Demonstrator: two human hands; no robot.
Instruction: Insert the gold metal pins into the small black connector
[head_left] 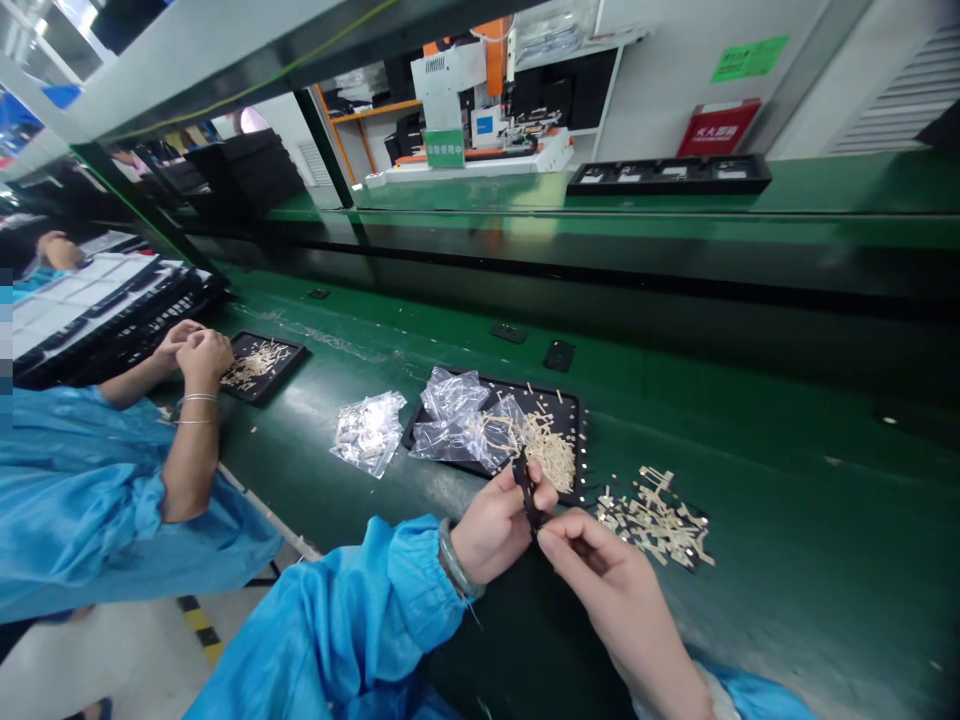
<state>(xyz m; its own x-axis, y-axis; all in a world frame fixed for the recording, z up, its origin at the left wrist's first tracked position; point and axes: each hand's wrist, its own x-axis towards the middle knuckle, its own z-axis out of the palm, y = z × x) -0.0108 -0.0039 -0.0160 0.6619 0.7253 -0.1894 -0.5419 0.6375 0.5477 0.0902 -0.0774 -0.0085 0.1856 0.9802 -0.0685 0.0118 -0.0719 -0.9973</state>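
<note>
My left hand is closed around a small black plastic part, held on edge above the bench. The thumb and forefinger of my right hand pinch together at the part's lower end; whatever lies between those fingertips is too small to make out. Just beyond my hands, a black tray carries clear plastic bags and a heap of small beige pieces. To the right, a loose pile of small metallic-looking pieces lies on the green bench.
Left of the tray lies a clear bag of small parts. A co-worker in a blue smock works at another black tray. Flat black parts lie farther back. A raised green shelf runs behind, holding a long black tray.
</note>
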